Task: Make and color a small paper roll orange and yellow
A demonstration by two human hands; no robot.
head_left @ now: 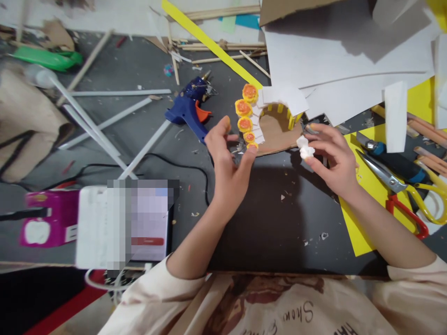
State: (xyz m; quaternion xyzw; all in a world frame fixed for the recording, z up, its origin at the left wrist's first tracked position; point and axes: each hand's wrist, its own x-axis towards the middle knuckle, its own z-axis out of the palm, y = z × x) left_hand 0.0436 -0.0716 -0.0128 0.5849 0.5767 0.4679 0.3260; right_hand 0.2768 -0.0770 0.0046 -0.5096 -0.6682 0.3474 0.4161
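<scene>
A curved cardboard piece [275, 137] lies on the dark table, edged with white paper flaps and several short yellow strips. Along its left side runs a row of yellow-and-orange discs [244, 108]. My left hand [225, 158] is at that side with fingers apart; its thumb tip meets the lowest disc, and I see nothing gripped. Between thumb and fingers, my right hand [331, 158] pinches a small crumpled white piece [306, 147], whose material I cannot make out, just off the cardboard's right end. Left of the cardboard, a blue glue gun [188, 104] with an orange trigger lies on its side.
Scissors [384, 172] and a utility knife [394, 160] lie at the right by yellow paper [352, 223]. White sheets [335, 88] cover the back right. Glue sticks [118, 118], a black cord [167, 160] and a phone-like screen [150, 218] are at the left.
</scene>
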